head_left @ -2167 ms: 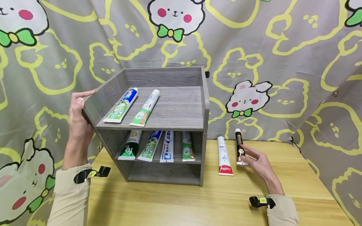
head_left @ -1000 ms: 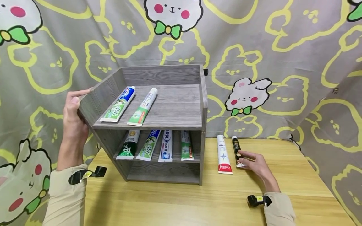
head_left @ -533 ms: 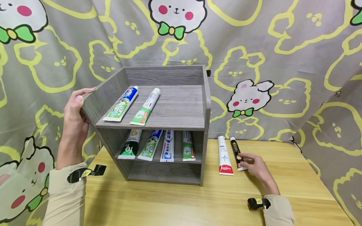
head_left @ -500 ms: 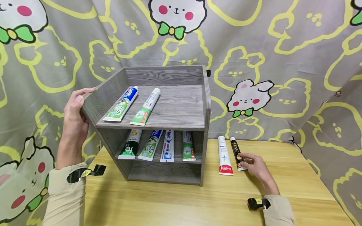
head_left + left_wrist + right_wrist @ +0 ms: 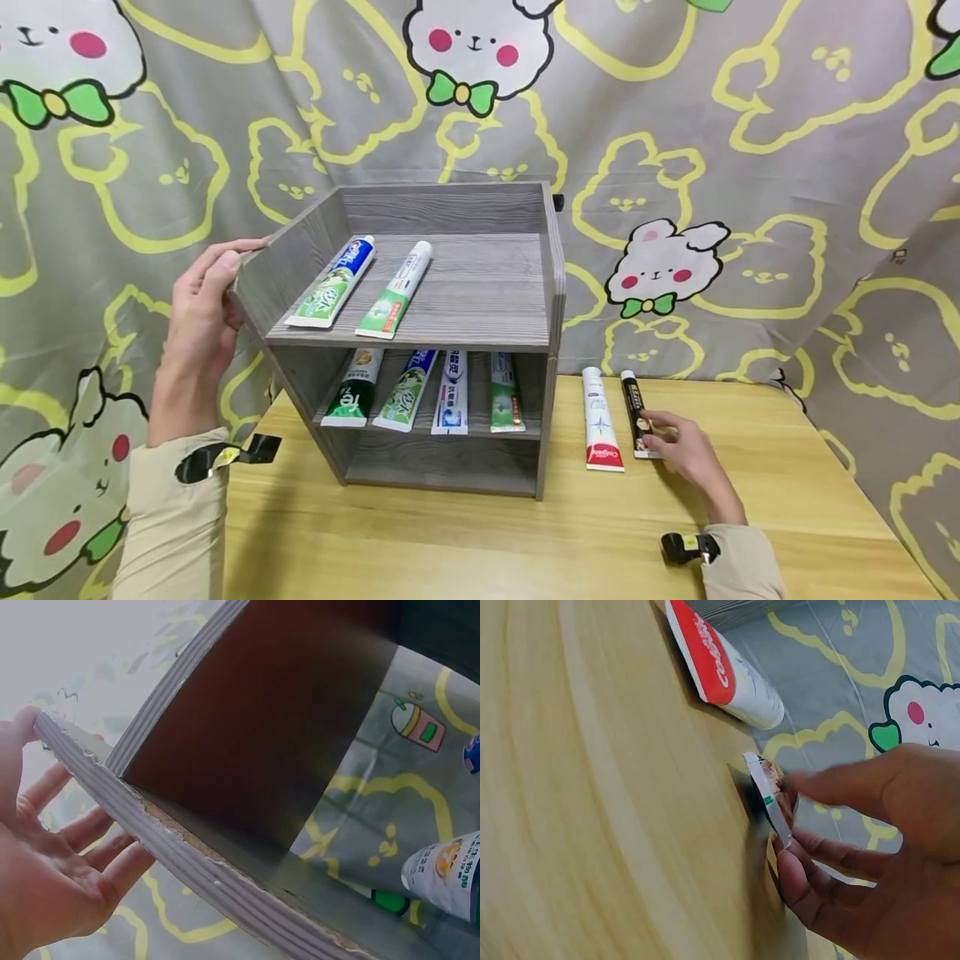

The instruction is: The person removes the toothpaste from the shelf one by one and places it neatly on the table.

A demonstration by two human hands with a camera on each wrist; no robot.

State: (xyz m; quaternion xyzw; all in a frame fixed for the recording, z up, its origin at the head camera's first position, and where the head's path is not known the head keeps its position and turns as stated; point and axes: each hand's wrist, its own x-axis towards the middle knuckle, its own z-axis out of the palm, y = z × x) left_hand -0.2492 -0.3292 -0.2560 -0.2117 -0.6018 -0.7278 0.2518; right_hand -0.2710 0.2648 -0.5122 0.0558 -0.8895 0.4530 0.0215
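Note:
My left hand [image 5: 201,321] grips the upper left edge of a grey wood-grain shelf unit [image 5: 442,342]; in the left wrist view the thumb sits at the panel's corner and the fingers reach behind it. On the table to the right, my right hand [image 5: 686,452] holds a black toothpaste tube [image 5: 634,406] near its flat end, thumb and fingers at its two sides. The cap points toward the curtain. Left of it, a little apart, lies a white and red Colgate tube [image 5: 600,421]. In the right wrist view its red end [image 5: 703,656] shows beyond the black tube.
Two toothpaste tubes, one blue and green [image 5: 333,283], one white and green [image 5: 395,290], lie on the unit's top. Several more, including a dark green tube [image 5: 354,392], lie on the middle shelf. A patterned curtain [image 5: 660,92] hangs behind the wooden table [image 5: 450,550].
The black tube has been shifted and turned a little beside the Colgate tube; its cap end swung closer, then slightly away again. My left hand stays on the shelf unit. The head view shifts slightly.

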